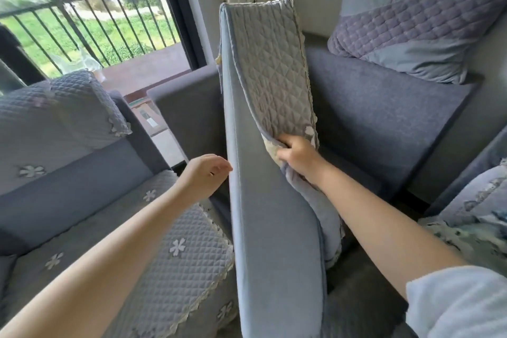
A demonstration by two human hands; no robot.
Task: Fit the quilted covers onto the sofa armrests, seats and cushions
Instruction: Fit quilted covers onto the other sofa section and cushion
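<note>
A long blue seat cushion point(269, 228) stands on edge in the middle of the head view. A grey quilted cover point(271, 68) with a lace rim sits over its upper half and right face. My right hand point(296, 155) grips the bunched lower edge of that cover against the cushion's right face. My left hand point(205, 175) hovers beside the cushion's left edge, fingers loosely curled and holding nothing. Whether it touches the cushion I cannot tell.
At left, a sofa seat point(170, 269) and back cushion point(60, 107) wear flower-patterned quilted covers. At right, a bare dark grey seat point(384, 112) carries a purple quilted pillow point(411, 25). More lace-trimmed fabric point(472, 222) lies at far right. A balcony door point(175, 8) is behind.
</note>
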